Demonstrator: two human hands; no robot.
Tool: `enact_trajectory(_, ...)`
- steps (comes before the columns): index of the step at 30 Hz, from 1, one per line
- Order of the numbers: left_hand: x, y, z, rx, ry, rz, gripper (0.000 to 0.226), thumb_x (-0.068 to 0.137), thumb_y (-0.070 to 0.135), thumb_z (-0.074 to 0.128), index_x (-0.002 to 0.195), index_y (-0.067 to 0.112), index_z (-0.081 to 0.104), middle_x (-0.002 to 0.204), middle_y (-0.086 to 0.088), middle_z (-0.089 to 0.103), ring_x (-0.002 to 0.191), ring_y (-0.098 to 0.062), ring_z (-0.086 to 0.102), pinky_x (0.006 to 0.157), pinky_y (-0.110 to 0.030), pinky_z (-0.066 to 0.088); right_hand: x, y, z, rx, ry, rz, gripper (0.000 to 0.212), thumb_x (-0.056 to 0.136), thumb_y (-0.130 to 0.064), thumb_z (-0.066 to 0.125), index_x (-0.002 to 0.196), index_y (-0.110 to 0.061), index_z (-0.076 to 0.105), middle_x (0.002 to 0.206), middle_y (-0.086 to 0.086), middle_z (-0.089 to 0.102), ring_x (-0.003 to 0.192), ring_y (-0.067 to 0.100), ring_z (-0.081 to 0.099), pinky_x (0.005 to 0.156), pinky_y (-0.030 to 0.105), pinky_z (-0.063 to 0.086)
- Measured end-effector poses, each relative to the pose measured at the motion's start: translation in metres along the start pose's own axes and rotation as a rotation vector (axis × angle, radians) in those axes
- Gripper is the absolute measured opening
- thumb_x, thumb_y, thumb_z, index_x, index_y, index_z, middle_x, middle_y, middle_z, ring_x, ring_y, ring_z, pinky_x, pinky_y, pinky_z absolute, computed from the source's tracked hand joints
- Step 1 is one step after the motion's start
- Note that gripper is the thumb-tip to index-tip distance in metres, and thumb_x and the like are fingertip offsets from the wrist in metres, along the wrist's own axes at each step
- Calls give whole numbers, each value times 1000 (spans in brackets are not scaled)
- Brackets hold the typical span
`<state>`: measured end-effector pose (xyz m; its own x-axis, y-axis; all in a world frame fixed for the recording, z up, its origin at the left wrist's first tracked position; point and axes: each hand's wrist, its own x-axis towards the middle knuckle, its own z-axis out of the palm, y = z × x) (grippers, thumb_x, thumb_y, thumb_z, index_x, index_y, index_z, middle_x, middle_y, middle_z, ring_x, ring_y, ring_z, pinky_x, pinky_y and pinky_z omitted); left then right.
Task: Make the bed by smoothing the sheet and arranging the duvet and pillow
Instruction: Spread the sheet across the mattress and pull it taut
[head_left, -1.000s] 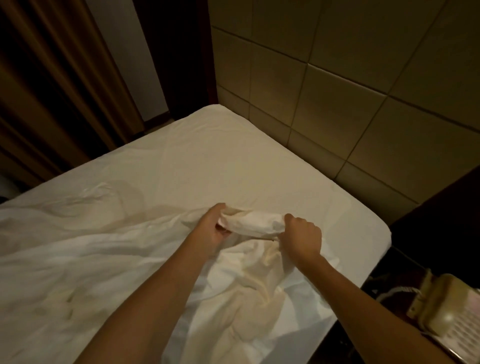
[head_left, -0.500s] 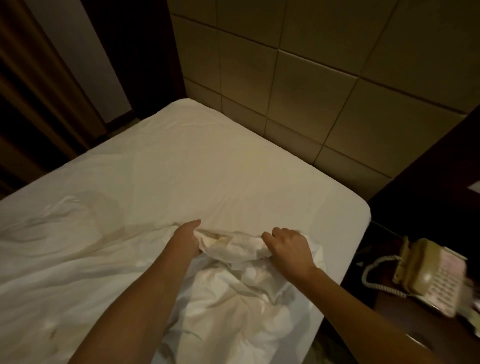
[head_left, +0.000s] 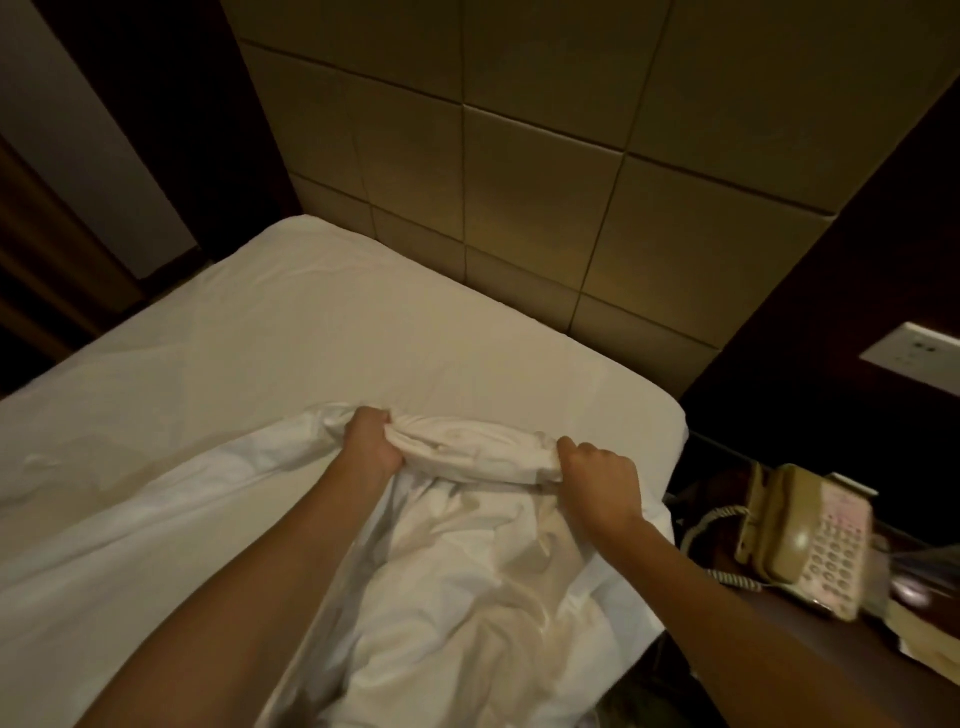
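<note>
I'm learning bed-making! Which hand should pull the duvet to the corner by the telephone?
Probably the right hand: it grips the bunched duvet edge nearest that bed corner and the telephone; the left hand grips farther in.

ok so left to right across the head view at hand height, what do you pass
left hand → bunched duvet edge, which both hands grip → right hand → telephone on the bedside table
</note>
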<state>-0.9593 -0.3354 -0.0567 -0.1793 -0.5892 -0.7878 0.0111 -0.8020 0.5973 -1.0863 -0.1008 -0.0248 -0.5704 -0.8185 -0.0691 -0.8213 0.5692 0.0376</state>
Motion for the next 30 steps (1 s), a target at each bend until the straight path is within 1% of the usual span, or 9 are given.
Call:
enact_trajectory(2, 8, -1, 19, -156, -101, 20, 19, 96, 17, 36, 83, 10, 49, 97, -15, 52, 88, -29, 53, 101, -42, 37, 13, 16, -1, 10, -4, 44, 17, 92, -20, 52, 110, -18, 52, 93, 1, 65, 79, 22, 65, 62, 27, 35)
enact_trajectory(4, 14, -1, 54, -195, -157, 49, 22, 97, 13, 35, 83, 6, 50, 95, -16, 55, 89, -31, 53, 103, -48, 37, 31, 40, 1, 29, -35, 99, 17, 94, -21, 50, 111, -19, 51, 96, 0, 66, 82, 20, 65, 63, 27, 34)
enact_trajectory(8, 26, 0, 124, -118, -238, 34, 35, 88, 3, 34, 116, 0, 55, 128, -23, 56, 119, -38, 52, 108, -54, 34, 67, 97, 15, 51, -114, 208, 17, 95, -19, 47, 112, -19, 50, 101, 0, 67, 87, 19, 66, 65, 27, 35)
enact_trajectory(10, 40, 2, 160, -62, -226, 22, 33, 85, 1, 34, 112, 3, 54, 135, -23, 52, 126, -38, 48, 108, -56, 34, 86, 124, 21, 43, -130, 252, 16, 96, -18, 46, 111, -19, 50, 101, -1, 67, 88, 18, 67, 65, 27, 35)
enact_trajectory(13, 62, 0, 209, -34, -238, 41, 21, 87, 1, 33, 88, 3, 54, 123, -21, 52, 120, -34, 49, 109, -53, 34, 118, 158, 32, 24, -137, 277, 15, 96, -18, 45, 109, -19, 52, 101, -1, 68, 88, 17, 67, 64, 26, 35)
enact_trajectory(17, 99, -7, 259, -19, -250, 18, 27, 91, 2, 33, 108, 1, 54, 127, -24, 54, 119, -38, 51, 103, -52, 39, 160, 194, 50, 24, -169, 322, 16, 97, -18, 45, 111, -19, 52, 103, -1, 68, 93, 18, 67, 70, 28, 41)
enact_trajectory(20, 113, -13, 288, -27, -216, 10, 23, 93, 1, 32, 100, 0, 54, 116, -21, 56, 97, -35, 56, 97, -51, 41, 180, 213, 63, 44, -184, 349, 16, 97, -18, 44, 110, -19, 53, 103, 0, 68, 93, 19, 67, 67, 28, 37)
enact_trajectory(23, 136, -22, 320, -27, -220, -13, 24, 92, 1, 33, 106, 3, 52, 117, -20, 54, 97, -34, 56, 93, -50, 43, 198, 235, 77, 52, -189, 392, 16, 95, -15, 45, 107, -19, 55, 102, 1, 69, 93, 21, 67, 65, 28, 34)
enact_trajectory(30, 157, -40, 385, 81, -298, -35, 25, 89, 0, 27, 80, 0, 51, 99, -22, 55, 91, -36, 55, 86, -51, 44, 221, 284, 105, 61, -151, 498, 18, 97, -20, 42, 107, -19, 57, 99, 1, 69, 90, 22, 68, 64, 27, 35)
